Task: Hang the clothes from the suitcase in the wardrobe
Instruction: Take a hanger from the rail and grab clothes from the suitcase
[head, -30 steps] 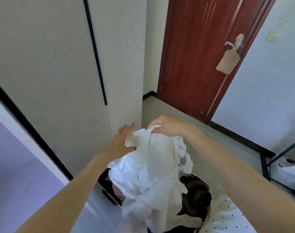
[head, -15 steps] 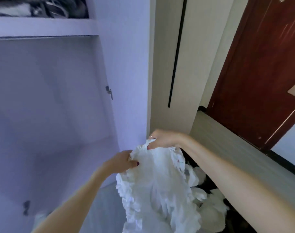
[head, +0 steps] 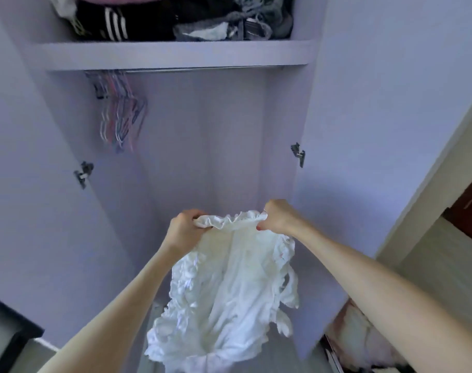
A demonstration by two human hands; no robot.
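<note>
while the open wardrobe [head: 229, 157] fills my view, i see the white garment [head: 229, 286] hanging before it, its ruffled top edge pinched in my left hand [head: 185, 230] and right hand [head: 279, 216], fingers closed; empty hangers [head: 120, 114] bunch on the rail's left end.

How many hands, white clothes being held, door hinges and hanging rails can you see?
Bare hands: 2, left, right
Ruffled white fabric garment: 1
Metal door hinges: 2
Metal hanging rail: 1
Total: 6
</note>
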